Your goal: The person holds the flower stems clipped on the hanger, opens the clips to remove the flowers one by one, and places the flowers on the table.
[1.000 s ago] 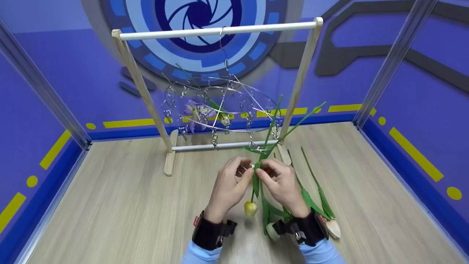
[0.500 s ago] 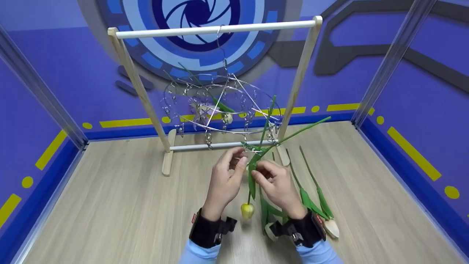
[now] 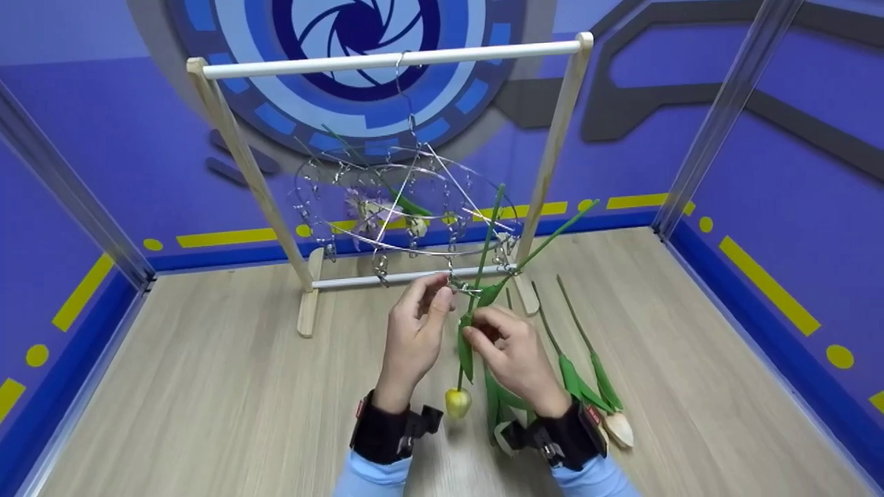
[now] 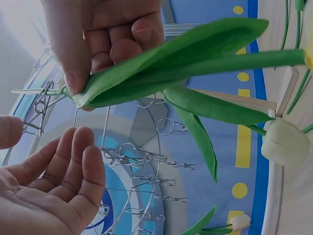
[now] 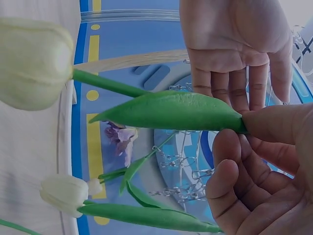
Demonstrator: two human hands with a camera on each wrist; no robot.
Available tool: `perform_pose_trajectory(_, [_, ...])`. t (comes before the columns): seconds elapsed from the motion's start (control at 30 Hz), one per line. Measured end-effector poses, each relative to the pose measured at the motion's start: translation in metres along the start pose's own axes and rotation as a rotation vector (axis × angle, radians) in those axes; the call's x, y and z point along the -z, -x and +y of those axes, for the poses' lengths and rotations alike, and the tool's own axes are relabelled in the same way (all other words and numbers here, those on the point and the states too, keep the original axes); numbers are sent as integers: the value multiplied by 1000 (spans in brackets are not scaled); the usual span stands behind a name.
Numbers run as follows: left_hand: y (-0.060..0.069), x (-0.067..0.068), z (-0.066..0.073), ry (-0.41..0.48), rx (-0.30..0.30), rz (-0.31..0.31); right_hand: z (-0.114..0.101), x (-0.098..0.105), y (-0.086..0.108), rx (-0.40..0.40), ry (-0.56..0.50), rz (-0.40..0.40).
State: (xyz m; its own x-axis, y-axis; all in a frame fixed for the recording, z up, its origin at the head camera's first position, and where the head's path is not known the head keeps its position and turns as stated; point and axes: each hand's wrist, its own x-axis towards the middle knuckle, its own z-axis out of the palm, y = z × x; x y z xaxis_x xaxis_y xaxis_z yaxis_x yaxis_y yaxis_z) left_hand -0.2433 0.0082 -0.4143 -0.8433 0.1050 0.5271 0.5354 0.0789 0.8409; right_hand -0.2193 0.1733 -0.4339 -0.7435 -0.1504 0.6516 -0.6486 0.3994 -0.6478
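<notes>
Right hand (image 3: pixel 514 352) pinching leaf of yellow tulip (image 3: pixel 467 355), thumb to finger. Tulip head-down at near side of hanger (image 3: pixel 396 207), stem up beside clip (image 3: pixel 471 290); can't tell if clipped. Left hand (image 3: pixel 414 335) near clip, fingers loosely curved, holding nothing. Loose tulips (image 3: pixel 606 383) on tabletop (image 3: pixel 242 386), to right.

No words, brands or numbers can be read. Any lettering on the small red tags (image 3: pixel 592 414) of the black wrist straps (image 3: pixel 382 440) is too tiny to make out.
</notes>
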Motion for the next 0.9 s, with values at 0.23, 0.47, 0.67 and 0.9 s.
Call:
perform_pose_trajectory(0.23, [-1,-4,2,17,-12,22,0,0,0,8,17,-14])
perform_pose_trajectory(0.47, [-1,-3,6,102,49,19,-1,-2,0,34,14,-3])
perform_pose_trajectory(0.67, [-2,-2,8,147,93,24,-1,-3,-1,31,7,1])
perform_pose_trajectory(0.9, [-3,-2,6,185,95,24,-2,-2,0,-1,6,-13])
